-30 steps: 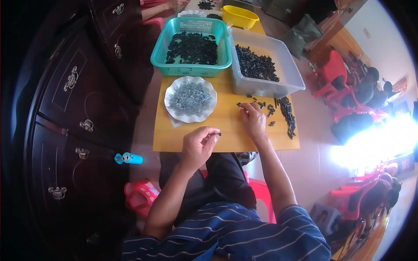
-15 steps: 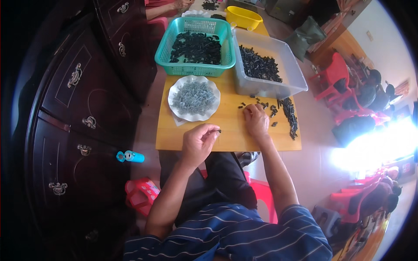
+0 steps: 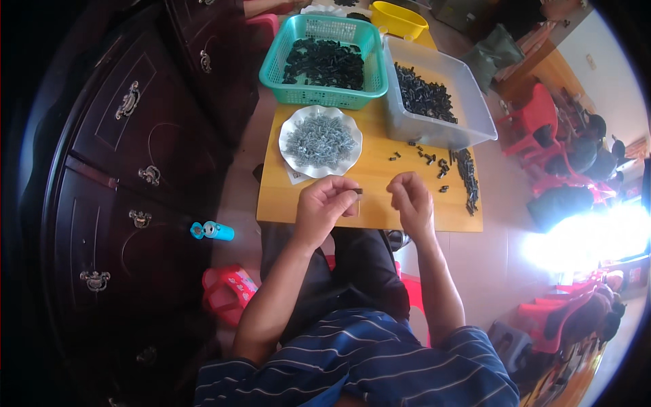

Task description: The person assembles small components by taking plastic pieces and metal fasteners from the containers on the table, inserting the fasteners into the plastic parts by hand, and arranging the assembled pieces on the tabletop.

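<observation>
Above the table's near edge, my left hand pinches a small black plastic part between thumb and fingertips. A thin pale line hangs below that part; I cannot tell what it is. To its right is my right hand, lifted, with thumb and fingers curled together; whatever lies between them is too small to make out. Beyond my left hand stands a white scalloped plate heaped with small clear pieces. Past my right hand lie scattered short black parts and a row of longer black parts.
A green basket and a clear plastic bin, both holding black parts, stand farther back on the wooden table. Behind them is a yellow basin. Dark drawers line the left side. A blue bottle is beside the table.
My right hand has come away from the scattered black parts, back toward my left hand. My left hand still pinches its black part. The whole view has shifted slightly.
</observation>
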The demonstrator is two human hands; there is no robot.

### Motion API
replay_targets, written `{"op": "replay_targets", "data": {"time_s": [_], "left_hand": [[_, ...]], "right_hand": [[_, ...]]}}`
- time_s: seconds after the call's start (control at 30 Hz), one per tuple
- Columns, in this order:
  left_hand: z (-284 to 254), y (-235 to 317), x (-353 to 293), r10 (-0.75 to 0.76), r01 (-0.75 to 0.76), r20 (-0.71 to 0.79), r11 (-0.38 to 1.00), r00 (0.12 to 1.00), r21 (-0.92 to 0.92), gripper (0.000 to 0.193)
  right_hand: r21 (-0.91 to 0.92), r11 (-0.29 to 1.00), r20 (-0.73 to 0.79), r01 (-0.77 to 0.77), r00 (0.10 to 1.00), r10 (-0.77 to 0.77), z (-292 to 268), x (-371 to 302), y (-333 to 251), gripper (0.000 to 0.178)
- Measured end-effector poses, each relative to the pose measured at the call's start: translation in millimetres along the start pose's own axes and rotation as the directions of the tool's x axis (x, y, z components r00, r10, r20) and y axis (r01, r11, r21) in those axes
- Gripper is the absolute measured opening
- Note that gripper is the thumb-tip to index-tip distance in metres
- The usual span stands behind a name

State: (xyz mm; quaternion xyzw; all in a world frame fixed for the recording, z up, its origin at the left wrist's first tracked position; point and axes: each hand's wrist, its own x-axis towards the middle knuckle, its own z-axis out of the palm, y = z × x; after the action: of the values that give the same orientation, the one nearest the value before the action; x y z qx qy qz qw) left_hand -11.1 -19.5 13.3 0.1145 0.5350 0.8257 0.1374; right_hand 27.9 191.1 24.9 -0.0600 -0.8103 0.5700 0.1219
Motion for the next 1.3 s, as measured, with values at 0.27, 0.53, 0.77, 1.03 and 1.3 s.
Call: {"op": "replay_targets", "data": {"time_s": [0.27, 0.53, 0.77, 1.03, 1.3], "left_hand": [[-6.3, 2.3, -0.5, -0.106, 0.119, 0.094, 0.981, 0.990, -0.150, 0.016], [9.1, -2.8, -11.5, -0.094, 0.054, 0.254, 0.985, 0.963, 0.162, 0.010], [24.3, -1.8, -14.4, 0.064, -0.256, 0.432, 0.879, 0.900, 0.402, 0.012], [23.0, -10.8, -16.5, -0.103, -0.005, 0.441, 0.972, 0.892, 0.236, 0.016], [30.9, -19.5, -17.0, -0.085, -0.044, 0.437, 0.960, 0.895, 0.277, 0.015]], "right_hand": [[0.344, 0.936, 0.163, -0.079, 0.986, 0.023, 22.3, -28.9, -37.8, 0.011], [0.690, 0.711, -0.027, -0.135, 0.977, 0.212, 30.0, -25.3, -24.0, 0.011], [0.825, 0.526, 0.050, -0.206, 0.954, 0.295, 43.2, -24.9, -21.8, 0.007], [0.848, 0.487, 0.029, -0.210, 0.935, 0.353, 48.5, -32.5, -26.5, 0.008], [0.838, 0.543, -0.123, -0.054, 0.950, 0.286, 19.1, -33.5, -4.3, 0.012]]}}
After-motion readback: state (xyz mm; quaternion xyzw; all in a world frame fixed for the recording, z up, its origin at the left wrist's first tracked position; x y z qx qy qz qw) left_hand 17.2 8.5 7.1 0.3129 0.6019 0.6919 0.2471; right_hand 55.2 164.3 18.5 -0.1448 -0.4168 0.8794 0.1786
